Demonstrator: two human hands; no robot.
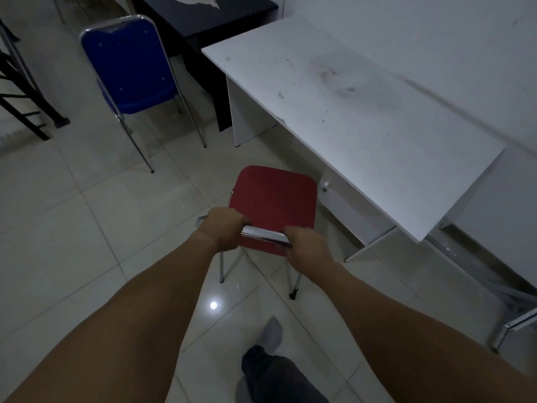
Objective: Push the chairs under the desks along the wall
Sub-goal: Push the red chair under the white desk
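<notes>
A red chair (pixel 274 197) with metal legs stands on the tiled floor just in front of the white desk (pixel 363 117), its seat outside the desk's front edge. My left hand (pixel 225 228) and my right hand (pixel 305 242) both grip the chrome top rail of its backrest. A blue chair (pixel 132 68) with a chrome frame stands further back at the left, beside the black desk (pixel 209 16), not under it.
A wall runs along the right behind the desks. A black metal frame (pixel 20 91) stands at the far left. Another metal-framed table (pixel 494 280) sits at the right. My leg and socked foot (pixel 271 333) are below on the pale tiles.
</notes>
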